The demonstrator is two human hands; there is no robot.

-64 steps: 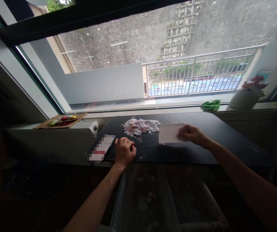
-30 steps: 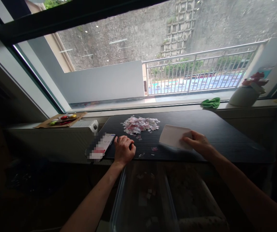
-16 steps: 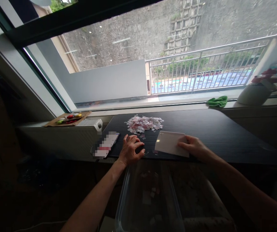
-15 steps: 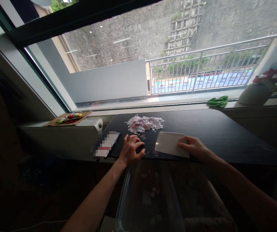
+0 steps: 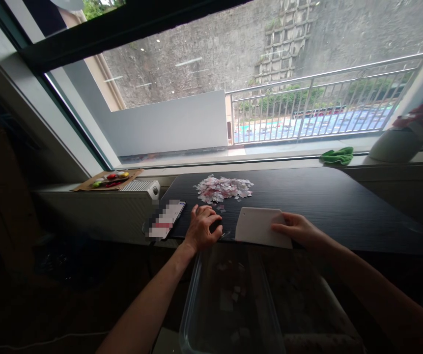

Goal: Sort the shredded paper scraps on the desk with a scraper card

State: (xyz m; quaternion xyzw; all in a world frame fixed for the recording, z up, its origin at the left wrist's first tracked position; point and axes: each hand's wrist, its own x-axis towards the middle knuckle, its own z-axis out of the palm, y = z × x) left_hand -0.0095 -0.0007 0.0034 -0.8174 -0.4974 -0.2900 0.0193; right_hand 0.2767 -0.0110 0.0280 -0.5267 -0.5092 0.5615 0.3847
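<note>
My right hand (image 5: 299,229) pinches the right edge of a thin white card (image 5: 256,226), which has a small hole near one corner. The card is tilted over the front edge of the dark table (image 5: 299,189). My left hand (image 5: 203,229) rests at that same edge, fingers curved and thumb apart, with nothing visible in it. Just beyond it lies a heap of small white and pinkish paper pieces (image 5: 224,189). A few loose bits sit between my two hands. Below, a clear plastic bin (image 5: 189,314) contains some scattered pieces.
Left of my left hand, a phone (image 5: 172,219) lies at the table's edge. A radiator (image 5: 137,206) stands beside the table, with brown cardboard and colourful items on top. On the windowsill are a green cloth (image 5: 337,155) and a pale rounded object (image 5: 393,143).
The white card has come slightly down and toward me in my right hand, and its shine is gone. My left hand keeps its place by the table edge. The view has shifted slightly.
</note>
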